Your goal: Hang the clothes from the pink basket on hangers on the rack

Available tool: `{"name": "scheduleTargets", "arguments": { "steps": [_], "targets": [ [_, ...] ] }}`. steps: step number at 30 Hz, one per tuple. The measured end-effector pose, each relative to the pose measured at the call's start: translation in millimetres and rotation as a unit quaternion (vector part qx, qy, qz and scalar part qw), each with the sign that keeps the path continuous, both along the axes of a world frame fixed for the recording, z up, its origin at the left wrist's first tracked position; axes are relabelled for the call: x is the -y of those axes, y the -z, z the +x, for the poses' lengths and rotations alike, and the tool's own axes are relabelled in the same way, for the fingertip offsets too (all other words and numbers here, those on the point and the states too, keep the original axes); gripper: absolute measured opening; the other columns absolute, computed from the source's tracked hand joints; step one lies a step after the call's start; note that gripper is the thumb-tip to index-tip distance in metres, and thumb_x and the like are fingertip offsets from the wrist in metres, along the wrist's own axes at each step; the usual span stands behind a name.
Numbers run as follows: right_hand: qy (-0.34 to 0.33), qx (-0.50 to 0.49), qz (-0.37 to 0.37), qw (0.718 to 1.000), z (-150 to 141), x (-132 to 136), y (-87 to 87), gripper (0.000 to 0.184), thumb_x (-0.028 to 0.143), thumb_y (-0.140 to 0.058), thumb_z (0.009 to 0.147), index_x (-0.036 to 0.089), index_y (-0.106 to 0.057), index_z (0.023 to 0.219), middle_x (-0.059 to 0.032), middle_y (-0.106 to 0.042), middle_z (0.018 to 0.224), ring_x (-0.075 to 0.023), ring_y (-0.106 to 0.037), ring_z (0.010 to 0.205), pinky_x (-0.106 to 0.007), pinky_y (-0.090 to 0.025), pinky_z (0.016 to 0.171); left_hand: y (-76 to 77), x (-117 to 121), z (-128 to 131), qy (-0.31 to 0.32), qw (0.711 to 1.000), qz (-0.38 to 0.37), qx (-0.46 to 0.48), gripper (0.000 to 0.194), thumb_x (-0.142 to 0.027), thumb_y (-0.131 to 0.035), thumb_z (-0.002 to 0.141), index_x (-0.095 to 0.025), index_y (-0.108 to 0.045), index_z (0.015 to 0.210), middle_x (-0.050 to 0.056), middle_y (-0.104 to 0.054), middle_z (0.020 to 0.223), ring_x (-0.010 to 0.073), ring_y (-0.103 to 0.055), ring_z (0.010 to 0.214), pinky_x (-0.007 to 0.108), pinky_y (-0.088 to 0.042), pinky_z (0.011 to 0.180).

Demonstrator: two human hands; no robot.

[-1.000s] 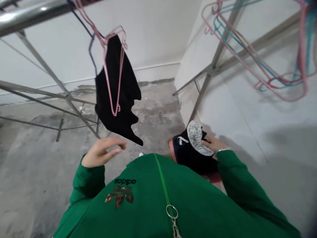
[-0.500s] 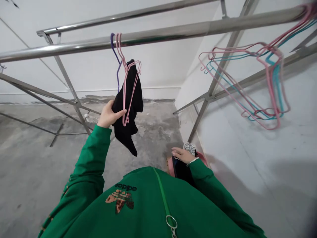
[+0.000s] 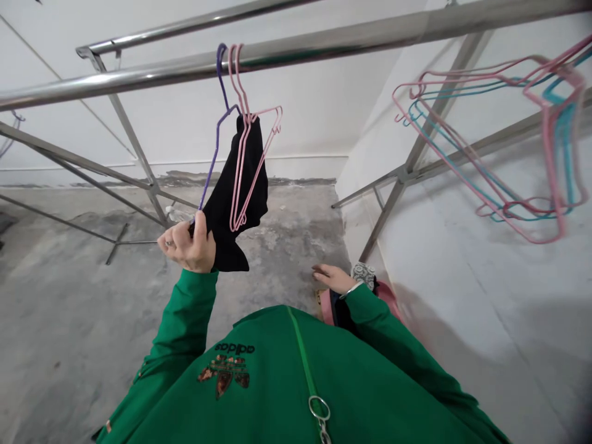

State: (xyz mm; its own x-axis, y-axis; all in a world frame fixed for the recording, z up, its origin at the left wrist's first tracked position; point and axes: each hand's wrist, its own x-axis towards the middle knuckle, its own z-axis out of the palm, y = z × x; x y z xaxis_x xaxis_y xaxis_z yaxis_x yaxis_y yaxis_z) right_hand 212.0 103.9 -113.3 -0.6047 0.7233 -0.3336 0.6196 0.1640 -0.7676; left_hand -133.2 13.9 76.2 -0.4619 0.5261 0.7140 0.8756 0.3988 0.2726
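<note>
My left hand point(image 3: 187, 243) is raised and closed around the lower bar of a purple wire hanger point(image 3: 213, 148) that hooks over the steel rail point(image 3: 139, 75). Beside it two pink hangers point(image 3: 247, 166) carry a black garment point(image 3: 240, 197), which brushes my fingers. My right hand point(image 3: 332, 277) is low, fingers stretched flat over a pink basin point(image 3: 386, 297) that holds dark clothes and a white patterned cloth point(image 3: 364, 273). It holds nothing that I can see.
A steel drying rack with crossed legs point(image 3: 139, 163) stands ahead over a stained concrete floor point(image 3: 69, 308). Several pink and teal hangers point(image 3: 499, 154) swing from a rail at the right, next to a white wall point(image 3: 485, 296).
My left hand left the black garment and closed on the purple hanger's bottom bar, pulling it left. My right hand stayed flat over the basin. The view shifted slightly up.
</note>
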Motion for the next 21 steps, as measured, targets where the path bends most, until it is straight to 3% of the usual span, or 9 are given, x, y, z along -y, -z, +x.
{"name": "scheduleTargets", "arguments": {
  "steps": [5, 10, 13, 16, 18, 19, 21],
  "targets": [
    [-0.027, -0.047, -0.013, 0.998, -41.1, -2.3, -22.6, 0.033, 0.023, -0.051, 0.088, 0.014, -0.057, 0.119, -0.0095, -0.073, 0.096, -0.0193, -0.070, 0.090, -0.035, -0.054, 0.089, -0.9, 8.0, 2.6, -0.023, 0.999, 0.015, 0.016, 0.030, -0.034, -0.059, 0.077, -0.021, -0.072, 0.101, 0.009, -0.051, 0.077, 0.0305, -0.058, 0.092, 0.049, -0.037, 0.088],
    [-0.042, -0.147, -0.013, 0.988, -74.4, -3.9, -37.0, 0.037, 0.026, -0.052, 0.087, 0.018, -0.053, 0.124, -0.0081, -0.071, 0.096, -0.0173, -0.068, 0.085, -0.036, -0.054, 0.086, 0.7, 12.8, 22.0, 0.095, 0.990, 0.001, 0.101, 0.041, -0.038, -0.060, 0.080, -0.022, -0.063, 0.118, 0.010, -0.065, 0.098, 0.0280, -0.062, 0.099, 0.043, -0.045, 0.092],
    [-0.075, -0.190, -0.054, 0.977, -89.0, 3.6, -44.9, 0.065, 0.033, -0.062, 0.081, 0.019, -0.037, 0.140, -0.0133, -0.064, 0.115, -0.0190, -0.066, 0.091, -0.040, -0.054, 0.084, 8.6, 17.8, 45.3, 0.184, 0.970, -0.010, 0.160, 0.042, -0.033, -0.057, 0.083, -0.024, -0.056, 0.124, 0.008, -0.065, 0.118, 0.0244, -0.062, 0.109, 0.039, -0.048, 0.097],
    [-0.118, -0.268, -0.030, 0.956, -107.6, 21.0, -51.2, 0.108, 0.044, -0.077, 0.066, 0.022, -0.013, 0.150, -0.0199, -0.035, 0.147, -0.0266, -0.055, 0.116, -0.049, -0.048, 0.095, 26.1, 23.4, 72.6, 0.257, 0.927, -0.049, 0.268, 0.043, -0.030, -0.057, 0.083, -0.023, -0.053, 0.125, 0.008, -0.063, 0.124, 0.0240, -0.060, 0.115, 0.039, -0.048, 0.101],
    [-0.118, -0.332, 0.021, 0.935, -123.0, 35.2, -50.7, 0.123, 0.048, -0.084, 0.054, 0.021, -0.013, 0.151, -0.0185, -0.024, 0.152, -0.0310, -0.040, 0.132, -0.052, -0.036, 0.108, 40.5, 25.3, 88.7, 0.307, 0.880, -0.088, 0.353, 0.044, -0.028, -0.056, 0.082, -0.022, -0.052, 0.125, 0.009, -0.062, 0.126, 0.0242, -0.060, 0.116, 0.040, -0.048, 0.102],
    [-0.105, -0.360, 0.030, 0.927, -130.2, 42.0, -48.5, 0.123, 0.050, -0.085, 0.051, 0.019, -0.020, 0.149, -0.0174, -0.027, 0.151, -0.0315, -0.035, 0.135, -0.051, -0.032, 0.111, 47.2, 25.3, 94.7, 0.330, 0.856, -0.106, 0.384, 0.044, -0.027, -0.055, 0.081, -0.021, -0.052, 0.125, 0.009, -0.061, 0.127, 0.0243, -0.059, 0.118, 0.040, -0.047, 0.103],
    [-0.055, -0.389, -0.012, 0.920, -139.8, 52.7, -41.1, 0.105, 0.057, -0.082, 0.053, 0.017, -0.039, 0.140, -0.0154, -0.046, 0.139, -0.0307, -0.042, 0.129, -0.049, -0.032, 0.111, 57.8, 22.5, 101.3, 0.371, 0.818, -0.131, 0.419, 0.046, -0.026, -0.054, 0.081, -0.021, -0.050, 0.126, 0.010, -0.058, 0.130, 0.0247, -0.056, 0.121, 0.042, -0.044, 0.107]
  ]
}}
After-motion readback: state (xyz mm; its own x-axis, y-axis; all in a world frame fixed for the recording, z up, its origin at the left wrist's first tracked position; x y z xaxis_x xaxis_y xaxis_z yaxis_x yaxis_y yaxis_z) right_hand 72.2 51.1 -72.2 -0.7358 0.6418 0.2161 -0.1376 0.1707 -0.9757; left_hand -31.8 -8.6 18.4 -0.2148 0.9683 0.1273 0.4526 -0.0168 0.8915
